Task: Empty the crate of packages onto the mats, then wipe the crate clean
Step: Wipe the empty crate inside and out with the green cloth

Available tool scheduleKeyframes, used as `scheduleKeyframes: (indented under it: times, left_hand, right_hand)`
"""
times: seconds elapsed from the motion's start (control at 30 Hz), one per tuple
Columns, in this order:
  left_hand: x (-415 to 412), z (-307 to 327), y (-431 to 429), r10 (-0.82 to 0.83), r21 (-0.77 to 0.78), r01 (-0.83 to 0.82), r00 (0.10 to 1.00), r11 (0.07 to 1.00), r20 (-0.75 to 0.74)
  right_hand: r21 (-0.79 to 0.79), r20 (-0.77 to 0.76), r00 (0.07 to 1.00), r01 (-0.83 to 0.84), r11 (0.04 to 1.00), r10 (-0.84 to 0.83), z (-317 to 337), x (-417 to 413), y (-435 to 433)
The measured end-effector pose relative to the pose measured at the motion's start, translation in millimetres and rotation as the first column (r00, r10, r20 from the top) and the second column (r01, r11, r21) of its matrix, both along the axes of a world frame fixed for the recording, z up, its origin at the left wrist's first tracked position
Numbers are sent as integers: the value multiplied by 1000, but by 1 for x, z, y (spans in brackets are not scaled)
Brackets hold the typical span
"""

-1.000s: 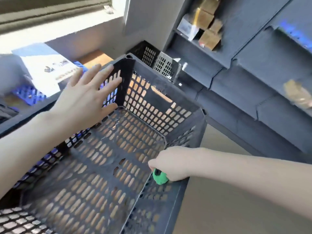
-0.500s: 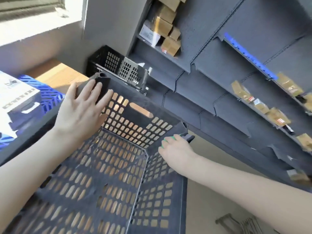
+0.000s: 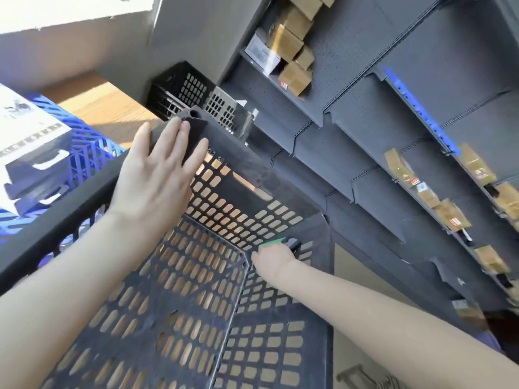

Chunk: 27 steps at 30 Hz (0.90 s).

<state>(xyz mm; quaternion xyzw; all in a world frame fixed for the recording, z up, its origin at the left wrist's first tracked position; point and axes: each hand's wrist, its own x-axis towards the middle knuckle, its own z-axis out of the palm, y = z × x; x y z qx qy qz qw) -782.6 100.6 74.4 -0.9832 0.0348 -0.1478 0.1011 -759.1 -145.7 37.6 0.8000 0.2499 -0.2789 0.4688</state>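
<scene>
Head view: a dark grey slotted crate (image 3: 247,169) sits tilted between a person's arms, in front of grey shelving (image 3: 365,113). The left hand (image 3: 157,175) lies flat on the crate's far left corner, fingers straight, its grip open and holding nothing. The right hand (image 3: 273,258) is at the far right inner corner, its grip curled round a small green object (image 3: 271,244) held against the wall; what the object is cannot be told. Brown boxes (image 3: 292,46) sit on the shelving, and a blue crate (image 3: 84,147) stands at left.
</scene>
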Motion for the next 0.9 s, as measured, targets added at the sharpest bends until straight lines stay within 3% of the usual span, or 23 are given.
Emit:
scheduleKeyframes:
  times: [0.13,0.3,0.47,0.67,0.77,0.9]
  left_hand:
    - [3,-2,0,5,72,-4,1000,997,-13]
    - [3,0,-1,11,106,-5,998,994,-58]
    - [0,1,-2,37,149,-28,997,989,-61]
    - [-2,3,-2,46,145,-38,997,989,-54]
    - [-3,4,-2,46,141,-38,998,989,-53]
    - [-5,6,-2,35,126,-29,999,992,-42]
  right_hand:
    - [-106,-124,991,47,993,-60,-31,1,20]
    - [-137,-122,992,20,990,-37,-46,3,24]
    - [-90,-10,998,-68,994,67,6,6,20]
    - [32,155,988,-11,999,6,106,3,-5]
    - [61,150,988,14,998,-23,109,-2,-2]
    - [22,46,998,-33,999,32,67,-2,1]
